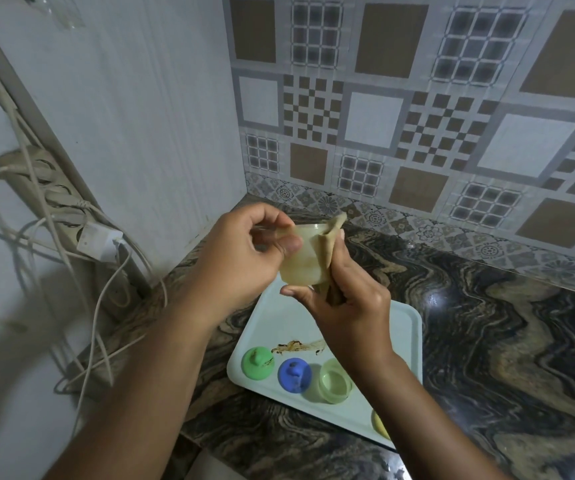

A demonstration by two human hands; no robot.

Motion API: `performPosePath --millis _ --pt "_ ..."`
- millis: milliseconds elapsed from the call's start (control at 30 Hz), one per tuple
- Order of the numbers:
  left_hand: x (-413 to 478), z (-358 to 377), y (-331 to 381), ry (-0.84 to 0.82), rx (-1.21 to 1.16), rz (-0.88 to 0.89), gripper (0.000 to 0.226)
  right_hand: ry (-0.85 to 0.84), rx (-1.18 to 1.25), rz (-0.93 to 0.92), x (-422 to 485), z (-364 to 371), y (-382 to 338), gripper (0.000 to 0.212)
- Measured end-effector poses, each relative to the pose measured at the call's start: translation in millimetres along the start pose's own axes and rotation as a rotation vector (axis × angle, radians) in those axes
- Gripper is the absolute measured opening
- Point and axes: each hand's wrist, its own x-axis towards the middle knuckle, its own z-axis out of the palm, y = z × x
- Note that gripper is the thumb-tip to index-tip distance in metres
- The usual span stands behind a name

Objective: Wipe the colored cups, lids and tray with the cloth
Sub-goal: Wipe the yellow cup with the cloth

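Pressure matters: my left hand (241, 258) pinches the pale-yellow translucent plastic cup (300, 263) by its rim, over the twelve o'clock edge of the mint plastic tray (272, 327). My right hand (348, 306) grips the beige cloth (329, 244) against the cup's three o'clock side. I'd rotate slowly.

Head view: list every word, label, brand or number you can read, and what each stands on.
None can be read.
The pale cup, cloth, tray, green lid and blue lid show no lettering.
Any marking on the white charger is too small to read.
The wall tiles carry only patterns.
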Motion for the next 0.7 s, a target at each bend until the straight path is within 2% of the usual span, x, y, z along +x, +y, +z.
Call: performPosePath --millis 100,267,367,467,567,700 --pt "-4 3 5 0.000 0.051 0.055 0.014 0.017 0.035 -0.016 -1 -1 0 0.088" --pt "1 -8 3 -0.068 -0.122 -0.003 0.022 -0.004 0.098 0.079 -1 -7 1 0.066" --pt "3 -5 -1 -0.044 -0.161 -0.002 0.013 -0.023 0.077 0.047 2 -5 -3 0.078" --pt "2 3 1 0.014 -0.007 0.074 0.006 -0.013 -0.036 -0.036 0 -1 -5 0.092" --pt "-2 8 8 0.021 0.047 0.136 0.003 0.015 -0.021 -0.052 0 0 -4 0.093" --pt "2 -2 7 -0.027 -0.085 0.039 0.025 0.024 0.052 0.045 4 -7 -6 0.084"
